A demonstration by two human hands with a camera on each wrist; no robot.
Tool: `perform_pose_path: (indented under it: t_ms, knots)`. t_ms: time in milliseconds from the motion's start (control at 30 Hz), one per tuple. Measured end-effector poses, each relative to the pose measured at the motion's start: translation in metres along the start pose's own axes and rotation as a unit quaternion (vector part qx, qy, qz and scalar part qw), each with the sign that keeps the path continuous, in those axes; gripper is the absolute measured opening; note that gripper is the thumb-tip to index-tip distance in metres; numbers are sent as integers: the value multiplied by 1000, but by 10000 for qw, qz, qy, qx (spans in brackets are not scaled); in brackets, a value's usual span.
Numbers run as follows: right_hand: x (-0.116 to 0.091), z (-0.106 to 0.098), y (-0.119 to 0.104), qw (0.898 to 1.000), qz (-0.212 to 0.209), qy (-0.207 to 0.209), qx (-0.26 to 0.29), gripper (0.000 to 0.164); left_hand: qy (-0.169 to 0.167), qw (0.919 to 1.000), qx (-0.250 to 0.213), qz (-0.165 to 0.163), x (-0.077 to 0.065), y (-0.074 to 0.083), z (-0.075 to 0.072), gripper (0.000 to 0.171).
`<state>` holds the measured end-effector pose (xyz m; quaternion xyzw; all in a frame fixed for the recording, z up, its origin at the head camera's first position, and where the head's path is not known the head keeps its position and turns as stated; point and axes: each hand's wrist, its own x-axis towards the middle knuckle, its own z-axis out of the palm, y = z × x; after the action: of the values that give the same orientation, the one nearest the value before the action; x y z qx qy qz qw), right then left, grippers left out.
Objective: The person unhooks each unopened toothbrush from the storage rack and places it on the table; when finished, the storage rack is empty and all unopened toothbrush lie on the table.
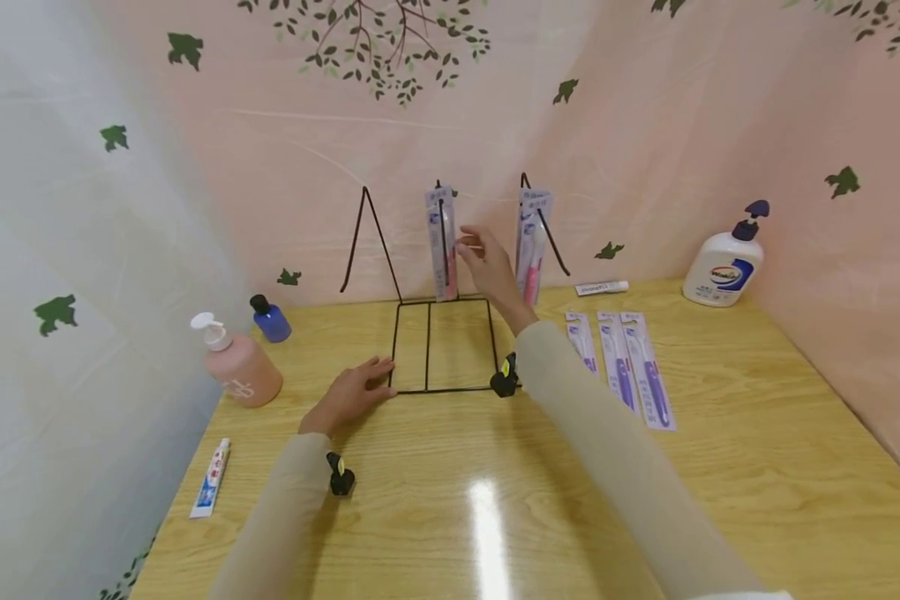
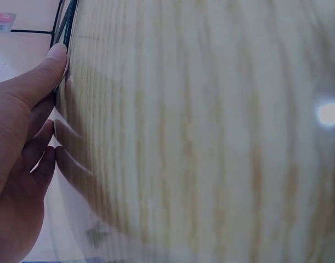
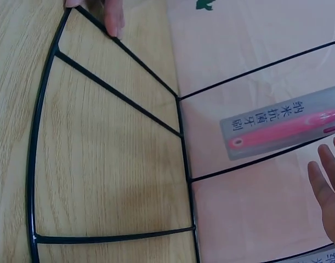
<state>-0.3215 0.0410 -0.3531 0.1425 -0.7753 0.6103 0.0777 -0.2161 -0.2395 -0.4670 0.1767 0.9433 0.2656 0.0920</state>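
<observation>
A black wire rack (image 1: 457, 389) with tall hooks stands against the back wall. My left hand (image 1: 352, 390) rests at its front left corner, thumb (image 2: 53, 57) by the front bar and the other fingertips lower, near the table. A packaged pink toothbrush (image 1: 440, 250) hangs from the middle hook. Just right of that pack, my right hand (image 1: 489, 265) is raised with fingers spread; in the right wrist view its fingers (image 3: 321, 183) are apart from the pack (image 3: 282, 125) and hold nothing. More packaged pink toothbrushes (image 1: 531, 250) hang on the right hook.
Three packaged purple toothbrushes (image 1: 648, 371) lie right of the rack, below a small white tube (image 1: 602, 288). A white pump bottle (image 1: 722, 268) stands back right. On the left are a pink pump bottle (image 1: 243, 371), a blue bottle (image 1: 272, 321) and a toothpaste tube (image 1: 210, 479).
</observation>
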Motion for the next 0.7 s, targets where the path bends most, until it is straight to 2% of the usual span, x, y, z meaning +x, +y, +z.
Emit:
perform_pose_path:
  t_ms: [233, 467, 700]
  knots:
    - [-13, -3, -24, 9982, 384, -308, 332, 38, -11, 10000, -66, 8, -1, 1, -1, 60]
    - [2, 7, -4, 9982, 57, -113, 578, 32, -40, 9999, -97, -20, 0, 1, -1, 61]
    - [-1, 12, -2, 9971, -168, 86, 737, 25, -60, 9999, -103, -92, -2, 3, -2, 61]
